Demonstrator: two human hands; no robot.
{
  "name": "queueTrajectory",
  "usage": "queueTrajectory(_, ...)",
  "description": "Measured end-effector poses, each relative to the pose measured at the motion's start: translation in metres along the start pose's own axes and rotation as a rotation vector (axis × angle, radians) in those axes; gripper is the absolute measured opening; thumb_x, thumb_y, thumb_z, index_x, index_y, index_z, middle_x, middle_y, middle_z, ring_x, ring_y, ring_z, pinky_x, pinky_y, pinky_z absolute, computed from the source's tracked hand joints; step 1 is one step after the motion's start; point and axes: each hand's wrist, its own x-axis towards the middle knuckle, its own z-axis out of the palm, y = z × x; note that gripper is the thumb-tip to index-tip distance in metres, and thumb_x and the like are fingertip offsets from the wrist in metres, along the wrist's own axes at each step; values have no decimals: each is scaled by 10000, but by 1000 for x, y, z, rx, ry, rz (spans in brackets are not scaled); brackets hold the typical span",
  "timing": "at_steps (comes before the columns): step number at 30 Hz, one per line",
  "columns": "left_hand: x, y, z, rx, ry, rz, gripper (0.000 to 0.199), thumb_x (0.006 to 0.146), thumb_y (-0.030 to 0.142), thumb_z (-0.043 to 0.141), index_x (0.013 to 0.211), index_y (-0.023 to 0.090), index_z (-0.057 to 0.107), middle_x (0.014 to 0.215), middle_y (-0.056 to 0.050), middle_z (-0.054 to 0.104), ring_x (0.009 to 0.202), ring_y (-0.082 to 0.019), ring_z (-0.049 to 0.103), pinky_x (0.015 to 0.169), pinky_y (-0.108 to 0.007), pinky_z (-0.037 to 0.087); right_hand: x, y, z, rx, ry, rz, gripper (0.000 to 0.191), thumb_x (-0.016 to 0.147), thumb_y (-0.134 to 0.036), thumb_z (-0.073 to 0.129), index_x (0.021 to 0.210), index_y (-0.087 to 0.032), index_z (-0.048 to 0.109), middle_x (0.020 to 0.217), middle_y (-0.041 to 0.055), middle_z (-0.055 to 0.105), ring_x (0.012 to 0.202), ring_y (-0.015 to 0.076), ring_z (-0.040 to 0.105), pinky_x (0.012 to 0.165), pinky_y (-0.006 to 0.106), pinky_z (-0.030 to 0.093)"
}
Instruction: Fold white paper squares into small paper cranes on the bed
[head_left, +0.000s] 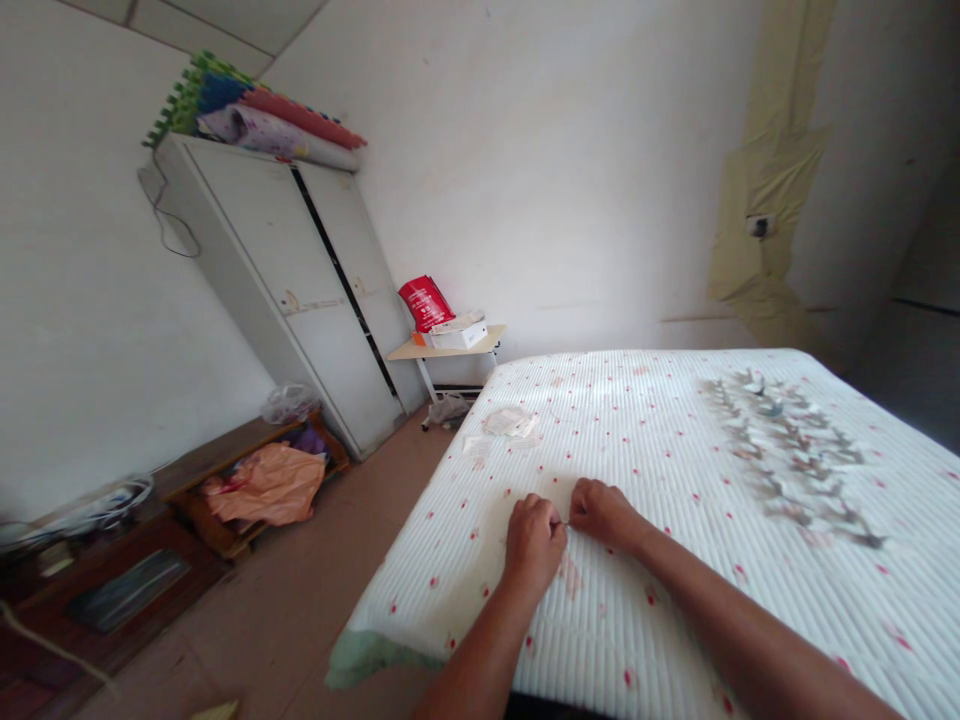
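Observation:
Over the near part of the bed, my left hand (535,535) and my right hand (600,510) are close together, both with fingers closed in a pinch. A tiny thin dark piece (564,523) shows between the fingertips; its kind is too small to make out. Beneath them lies a white ribbed bed cover (600,430) with small red dots. Beyond my left hand, a pale flat packet or paper (511,422) rests on the cover. To the right, several small grey-and-white folded pieces (806,450), blurred, stand in rows.
Past the bed's far left corner, a small table (442,346) bears a red bag (425,302) and a white box (461,333). A grey cabinet (277,280) with rolled mats (277,125) on top stands at the left. Low wooden furniture (187,540) holds an orange plastic bag (266,485).

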Motion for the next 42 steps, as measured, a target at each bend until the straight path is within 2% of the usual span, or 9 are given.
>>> queueTrajectory(6,1,-1,-1,-15,-19,-19,103,682,73,512,678,175,520,752,-5,531,779,-142,475,712,-250,364,-2,-8,-1,-95,9,24,132,717,-146,457,734,-144,589,835,87,605,796,188,545,636,275,337)
queueTrajectory(10,6,-1,0,-35,-62,-80,103,671,74,526,685,175,541,751,-2,544,778,-137,486,709,-239,366,-3,-14,-1,-138,16,95,147,716,-150,453,740,-135,598,857,105,606,819,214,554,635,291,351)
queueTrajectory(16,12,-1,0,-54,-112,-161,88,653,89,561,665,176,558,734,4,546,758,-130,494,689,-229,364,-1,-10,-1,-11,-11,187,133,677,-130,497,732,-158,615,853,73,602,804,186,563,605,252,351)
queueTrajectory(21,11,-2,0,-80,-81,-142,96,642,78,556,634,174,551,701,7,541,729,-127,492,664,-221,361,0,-3,-1,76,-18,177,102,644,-136,531,688,-170,616,810,38,605,761,151,561,584,220,340)
queueTrajectory(26,10,0,-2,-78,-75,-148,119,642,59,535,637,176,554,708,4,545,738,-130,495,669,-226,358,-1,-6,3,69,47,198,76,613,-214,599,678,-176,601,806,35,590,786,172,544,593,240,326)
queueTrajectory(31,11,0,-1,-80,-66,-135,104,641,71,545,641,175,551,703,3,540,738,-132,493,668,-227,360,0,-6,6,66,55,206,58,620,-152,570,665,-177,598,803,38,586,781,169,543,591,242,322)
queueTrajectory(37,10,-2,0,-80,-56,-125,107,636,68,540,626,174,541,694,7,535,728,-129,488,672,-225,362,5,7,9,144,48,200,135,610,-63,522,654,-161,603,756,33,598,725,142,553,577,213,333)
queueTrajectory(42,11,-1,-1,-55,-63,-128,121,639,54,527,623,173,539,694,5,534,721,-126,487,666,-222,359,7,13,10,179,21,173,122,608,-85,527,658,-162,606,738,14,602,692,120,552,573,196,338)
